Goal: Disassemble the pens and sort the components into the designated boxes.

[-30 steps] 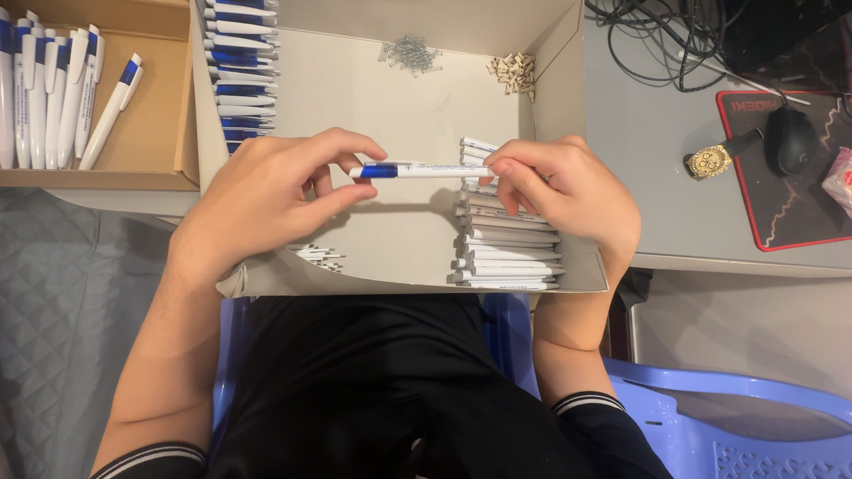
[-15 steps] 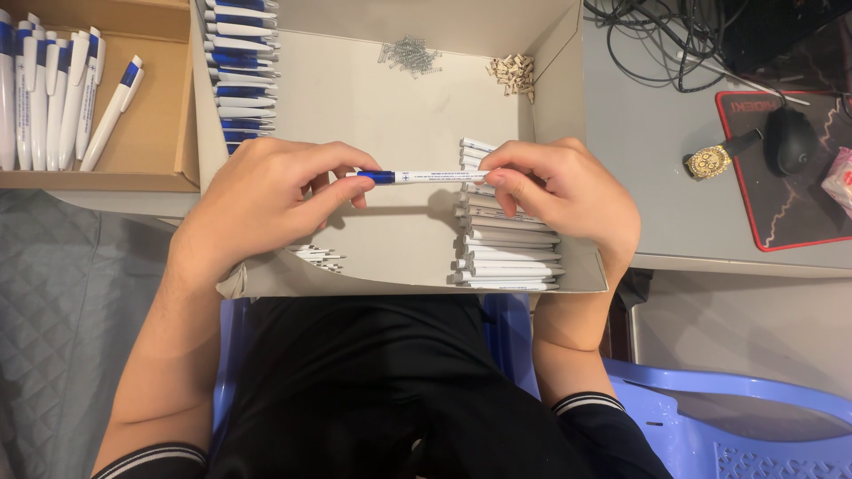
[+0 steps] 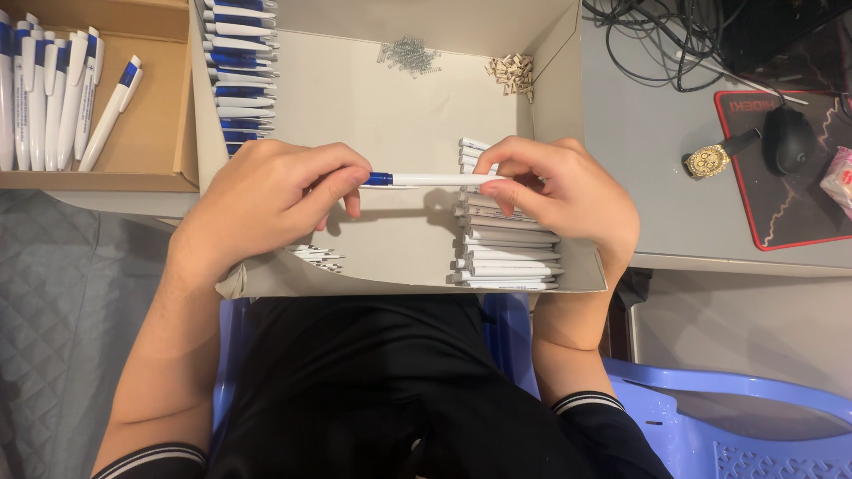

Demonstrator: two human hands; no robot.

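Observation:
Both hands hold one white pen with a blue front part level above a shallow cardboard tray. My left hand pinches the blue end between thumb and fingers. My right hand grips the white barrel end. Under my right hand lies a stack of white pen barrels. A row of blue and white pen parts lines the tray's left wall. A few small white parts lie near my left wrist.
A pile of metal springs and a pile of small beige pieces lie at the tray's far end. A brown box of finished pens stands at the left. To the right are a mouse on a pad, cables and a gold watch.
The blue front part has slid further onto the white barrel, so less blue shows between the hands. Both hands stay in place over the tray.

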